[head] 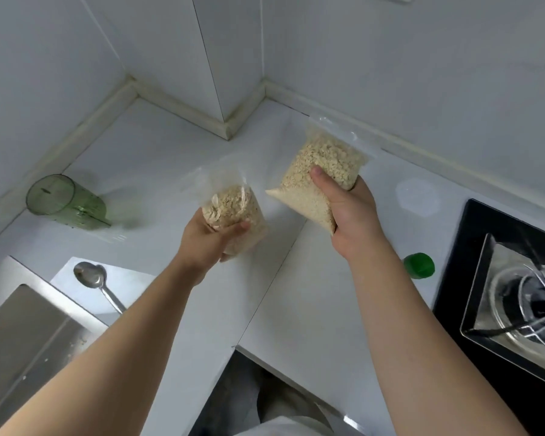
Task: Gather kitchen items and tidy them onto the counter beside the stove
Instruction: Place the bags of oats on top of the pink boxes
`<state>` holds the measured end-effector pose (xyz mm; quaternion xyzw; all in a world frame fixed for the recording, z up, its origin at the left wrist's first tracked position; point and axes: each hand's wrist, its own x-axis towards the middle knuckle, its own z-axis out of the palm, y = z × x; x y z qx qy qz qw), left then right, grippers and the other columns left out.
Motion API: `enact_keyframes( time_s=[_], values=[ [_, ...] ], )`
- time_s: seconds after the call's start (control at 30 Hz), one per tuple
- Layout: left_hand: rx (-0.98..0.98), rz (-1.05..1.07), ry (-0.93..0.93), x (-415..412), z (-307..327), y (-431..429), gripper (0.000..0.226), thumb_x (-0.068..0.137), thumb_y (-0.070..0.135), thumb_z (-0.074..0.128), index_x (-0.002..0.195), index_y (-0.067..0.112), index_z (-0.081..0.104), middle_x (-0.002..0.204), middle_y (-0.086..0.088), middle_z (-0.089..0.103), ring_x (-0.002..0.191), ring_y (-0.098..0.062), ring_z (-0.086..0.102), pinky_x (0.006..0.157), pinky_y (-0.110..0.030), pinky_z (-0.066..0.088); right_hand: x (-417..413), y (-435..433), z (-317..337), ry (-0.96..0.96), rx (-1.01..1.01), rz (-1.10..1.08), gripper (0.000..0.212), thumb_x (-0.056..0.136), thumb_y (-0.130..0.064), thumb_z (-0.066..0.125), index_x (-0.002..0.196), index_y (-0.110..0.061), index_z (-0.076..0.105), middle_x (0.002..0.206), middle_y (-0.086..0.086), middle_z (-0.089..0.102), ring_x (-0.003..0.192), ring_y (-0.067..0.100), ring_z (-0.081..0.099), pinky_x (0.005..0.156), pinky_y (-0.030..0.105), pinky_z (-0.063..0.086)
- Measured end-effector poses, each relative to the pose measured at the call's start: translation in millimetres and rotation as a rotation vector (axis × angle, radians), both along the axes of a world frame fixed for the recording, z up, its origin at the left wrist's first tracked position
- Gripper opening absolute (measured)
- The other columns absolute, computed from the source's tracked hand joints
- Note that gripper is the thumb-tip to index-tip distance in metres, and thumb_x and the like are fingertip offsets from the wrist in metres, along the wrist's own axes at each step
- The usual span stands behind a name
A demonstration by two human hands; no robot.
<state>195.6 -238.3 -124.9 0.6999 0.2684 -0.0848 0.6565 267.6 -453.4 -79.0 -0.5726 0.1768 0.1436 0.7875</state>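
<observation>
At the left of the frame a green cup [66, 201] sits on the white counter [170, 146], with a spoon [92, 276] below it beside the steel sink [29, 325]. At centre the left hand [208, 237] curls under and around the small bag of oats [230, 206], held over the counter. Just right of it, the right hand [350, 212] clamps the larger bag [321, 168] by its lower half, thumb pressed into the front. Both bags look light, soft and shifting, and their clear film is likely slippery. Gripping the filled body seems safer than the loose top. A green cap [419, 265] and the stove [516, 297] lie at the right, below white walls.
</observation>
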Motion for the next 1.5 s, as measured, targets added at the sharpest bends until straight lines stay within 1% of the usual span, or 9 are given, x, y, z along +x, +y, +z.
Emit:
enact_keyframes(
  time_s=[0.07, 0.17, 0.27, 0.57, 0.67, 0.77, 1.2, 1.33, 1.5],
  values=[
    [-0.091, 0.016, -0.033, -12.5, 13.4, 3.6, 0.046, 0.073, 0.016, 0.083, 0.116, 0.017, 0.065, 0.106, -0.007, 0.074, 0.092, -0.024, 0.073, 0.057, -0.032, 0.054, -12.9, -3.2, 8.4, -0.036, -0.028, 0.024, 0.046, 0.079, -0.021, 0.082, 0.12, -0.017, 0.063, 0.112, -0.001, 0.074, 0.105, 0.015, 0.07, 0.096, 0.041, 0.055],
    [-0.189, 0.014, -0.077, -34.2, 35.7, 13.7, 0.056, 0.069, 0.017, 0.081, 0.122, 0.015, 0.062, 0.114, -0.009, 0.072, 0.104, -0.029, 0.071, 0.085, -0.045, 0.058, -40.8, -5.8, 28.5, -0.09, -0.076, 0.064, 0.053, 0.075, -0.025, 0.085, 0.122, -0.022, 0.062, 0.114, -0.005, 0.073, 0.106, 0.013, 0.069, 0.098, 0.041, 0.053],
    [-0.238, -0.061, -0.134, -57.9, 65.6, 16.7, 0.055, 0.071, 0.015, 0.076, 0.124, 0.011, 0.06, 0.117, -0.011, 0.071, 0.106, -0.031, 0.069, 0.095, -0.049, 0.054, -79.9, -10.3, 51.8, -0.145, -0.12, 0.063, 0.059, 0.072, -0.025, 0.087, 0.125, -0.025, 0.06, 0.115, -0.007, 0.072, 0.107, 0.012, 0.069, 0.098, 0.041, 0.054],
    [-0.275, -0.334, -0.411, -134.2, 150.4, -39.1, 0.056, 0.076, 0.026, 0.082, 0.127, 0.014, 0.062, 0.118, -0.007, 0.072, 0.107, -0.026, 0.07, 0.089, -0.044, 0.056, -234.8, -51.7, 117.2, -0.335, -0.239, -0.196, 0.055, 0.074, -0.01, 0.085, 0.122, -0.018, 0.059, 0.113, -0.001, 0.073, 0.104, 0.013, 0.07, 0.093, 0.035, 0.056],
    [-0.277, -0.381, -0.468, -161.0, 167.6, -77.1, 0.058, 0.074, 0.029, 0.084, 0.125, 0.015, 0.063, 0.115, -0.003, 0.073, 0.104, -0.021, 0.071, 0.082, -0.035, 0.058, -288.6, -84.8, 134.1, -0.381, -0.279, -0.29, 0.061, 0.073, -0.008, 0.085, 0.126, -0.018, 0.055, 0.118, 0.001, 0.071, 0.109, 0.015, 0.068, 0.094, 0.037, 0.055],
    [-0.325, -0.505, -0.464, -190.7, 186.0, -139.6, 0.06, 0.069, 0.032, 0.08, 0.125, 0.015, 0.062, 0.111, 0.0, 0.074, 0.1, -0.017, 0.072, 0.076, -0.026, 0.058, -355.6, -136.5, 154.8, -0.387, -0.342, -0.434, 0.065, 0.074, -0.009, 0.085, 0.129, -0.018, 0.053, 0.119, 0.0, 0.07, 0.109, 0.014, 0.068, 0.094, 0.037, 0.055],
    [-0.316, -1.051, -0.513, -329.3, 230.0, -437.7, 0.062, 0.07, 0.038, 0.083, 0.125, 0.022, 0.061, 0.111, 0.007, 0.074, 0.104, -0.011, 0.07, 0.096, -0.037, 0.054, -581.3, -356.7, 170.1, -0.402, -0.509, -1.037, 0.059, 0.077, -0.014, 0.084, 0.128, -0.022, 0.055, 0.116, -0.007, 0.071, 0.104, 0.007, 0.069, 0.087, 0.029, 0.058],
    [-0.353, -1.086, -0.478, -379.0, 217.2, -542.3, 0.047, 0.079, 0.027, 0.081, 0.122, 0.023, 0.062, 0.11, 0.007, 0.074, 0.102, -0.008, 0.07, 0.085, -0.023, 0.055, -634.4, -446.5, 161.0, -0.392, -0.523, -1.152, 0.058, 0.078, -0.012, 0.083, 0.128, -0.021, 0.055, 0.115, -0.008, 0.071, 0.103, 0.006, 0.069, 0.085, 0.027, 0.058],
    [-0.36, -1.147, -0.401, -438.5, 201.7, -672.2, 0.042, 0.085, 0.022, 0.077, 0.125, 0.018, 0.064, 0.112, 0.005, 0.074, 0.104, -0.011, 0.07, 0.096, -0.033, 0.053, -694.2, -563.2, 155.3, -0.347, -0.515, -1.284, 0.054, 0.079, -0.01, 0.082, 0.126, -0.018, 0.056, 0.113, -0.007, 0.071, 0.099, 0.005, 0.069, 0.079, 0.019, 0.056]
  ],
)
